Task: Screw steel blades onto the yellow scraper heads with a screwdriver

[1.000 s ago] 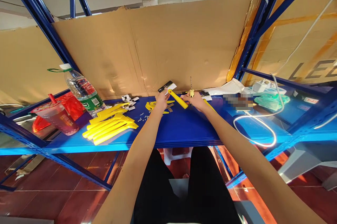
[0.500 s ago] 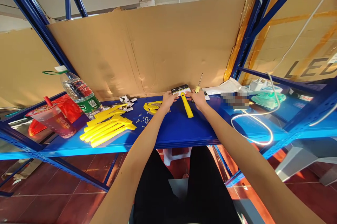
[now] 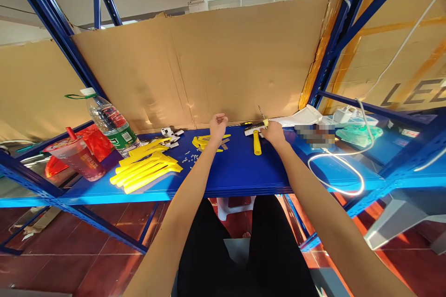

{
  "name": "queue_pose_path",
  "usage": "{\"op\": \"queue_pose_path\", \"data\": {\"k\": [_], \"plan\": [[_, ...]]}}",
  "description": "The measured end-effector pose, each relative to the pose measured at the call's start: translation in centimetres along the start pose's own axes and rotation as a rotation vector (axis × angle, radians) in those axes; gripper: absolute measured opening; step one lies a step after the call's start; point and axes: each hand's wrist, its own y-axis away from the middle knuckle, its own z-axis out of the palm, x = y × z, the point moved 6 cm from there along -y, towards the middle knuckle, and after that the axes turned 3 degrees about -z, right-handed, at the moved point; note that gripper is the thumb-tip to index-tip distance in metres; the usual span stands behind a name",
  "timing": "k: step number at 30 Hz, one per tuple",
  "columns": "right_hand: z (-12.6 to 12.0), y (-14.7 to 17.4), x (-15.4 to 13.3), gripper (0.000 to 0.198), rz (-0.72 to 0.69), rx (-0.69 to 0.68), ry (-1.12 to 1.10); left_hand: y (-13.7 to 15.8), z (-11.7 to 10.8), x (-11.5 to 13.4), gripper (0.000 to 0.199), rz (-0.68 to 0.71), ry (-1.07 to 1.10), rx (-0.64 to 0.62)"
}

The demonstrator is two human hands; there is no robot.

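My left hand [image 3: 218, 126] is raised above the back of the blue shelf, with its fingers loosely bent and nothing visible in them. My right hand [image 3: 274, 134] grips a screwdriver [image 3: 265, 123] whose shaft points up and back. Just left of these fingers is a tool with a yellow handle [image 3: 257, 143] and a flat black-and-white head; whether the right fingers also hold it, I cannot tell. Yellow pieces with flat brownish strips [image 3: 209, 142] lie below my left hand. Small screws or similar bits [image 3: 191, 157] are scattered to their left.
Several yellow handles [image 3: 148, 169] are heaped on the left, beside a water bottle [image 3: 116, 129] and a red drink cup [image 3: 78, 157]. White and black parts [image 3: 170, 135] lie behind them. At right are a white cable [image 3: 334, 190] and a green plastic bag [image 3: 358, 132]. Cardboard [image 3: 244, 64] stands behind.
My left hand has let go of the tool with the yellow handle and risen a little to the left. My right hand, the screwdriver and that tool have shifted to the right.
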Motion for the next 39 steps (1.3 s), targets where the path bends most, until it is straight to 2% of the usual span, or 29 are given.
{"op": "queue_pose_path", "data": {"k": [3, 6, 10, 11, 13, 15, 17, 19, 22, 28, 33, 36, 39], "plan": [[-1.1, 0.5, 0.1, 0.038, 0.046, 0.054, 0.085, -0.3, -2.6, 1.7, 0.013, 0.071, -0.051, -0.012], [-2.0, 0.9, -1.0, 0.041, -0.046, 0.125, 0.066, 0.3, -6.0, 3.7, 0.016, 0.128, -0.201, -0.135], [-1.6, 1.3, -2.9, 0.037, -0.168, 0.142, 0.028, 3.2, -12.7, 7.2, 0.030, 0.272, -0.612, -0.344], [-1.2, 1.4, -3.3, 0.035, -0.186, 0.123, 0.028, 4.1, -14.9, 7.8, 0.030, 0.266, -0.772, -0.362], [-0.4, 1.7, -4.0, 0.031, -0.194, 0.070, 0.042, 5.7, -19.8, 8.8, 0.029, 0.201, -1.124, -0.302], [0.1, 2.1, -4.6, 0.028, -0.186, 0.016, 0.063, 7.3, -24.3, 9.6, 0.034, 0.121, -1.349, -0.243], [0.4, 2.4, -5.1, 0.027, -0.187, -0.020, 0.073, 8.6, -27.4, 9.8, 0.040, 0.051, -1.431, -0.254], [0.4, 2.8, -5.5, 0.025, -0.188, -0.045, 0.068, 9.5, -29.3, 9.3, 0.043, -0.026, -1.438, -0.312], [0.3, 3.1, -5.8, 0.023, -0.180, -0.064, 0.057, 10.1, -30.4, 8.6, 0.039, -0.070, -1.435, -0.315], [0.3, 3.2, -5.5, 0.022, -0.158, -0.081, 0.047, 9.9, -30.4, 8.6, 0.028, -0.023, -1.549, -0.259], [0.6, 3.1, -5.5, 0.021, -0.171, -0.079, 0.044, 9.7, -28.7, 10.2, 0.045, 0.151, -1.602, -0.179], [0.8, 3.0, -5.5, 0.020, -0.171, -0.075, 0.022, 9.6, -26.9, 11.9, 0.054, 0.283, -1.570, -0.041], [0.8, 2.9, -5.5, 0.019, -0.159, -0.052, -0.017, 9.5, -24.3, 14.0, 0.056, 0.477, -1.409, 0.086]]}}
